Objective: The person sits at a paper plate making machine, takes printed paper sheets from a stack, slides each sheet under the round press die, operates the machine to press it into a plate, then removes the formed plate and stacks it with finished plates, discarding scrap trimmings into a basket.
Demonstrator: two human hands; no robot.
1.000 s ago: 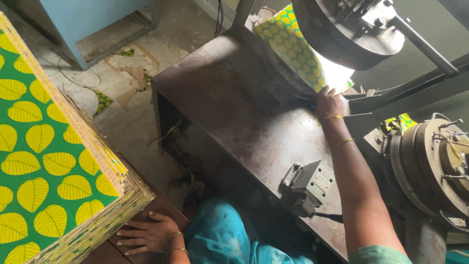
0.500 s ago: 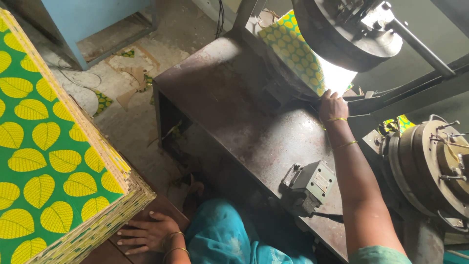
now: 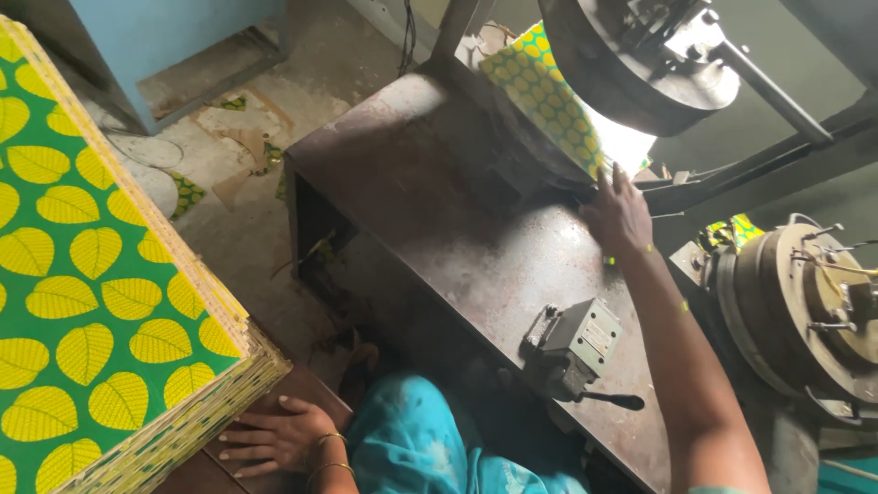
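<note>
A: Where is the right hand point(image 3: 620, 215)?

B: Upper right of the frame, on the far edge of the metal counter point(image 3: 457, 229). Its fingers are spread flat, pressing on the lower edge of a leaf-print sheet point(image 3: 544, 96) that slants up under the round press head point(image 3: 640, 64).

A: So it isn't closed around the sheet?

B: No, the hand is open, fingertips on the sheet's edge.

A: And the left hand point(image 3: 274, 437)?

B: Bottom centre-left, open too, palm down with fingers stretched out on a brown surface, touching the base of the stack point(image 3: 101, 302) of green sheets with yellow leaves that fills the left of the frame.

A: Anything else on the counter?

B: A grey switch box point(image 3: 578, 340) with a black lever near the front edge, lower right of centre. A round metal wheel point(image 3: 805, 311) sits at the right edge, and paper scraps point(image 3: 242, 137) lie on the floor at upper left.
</note>
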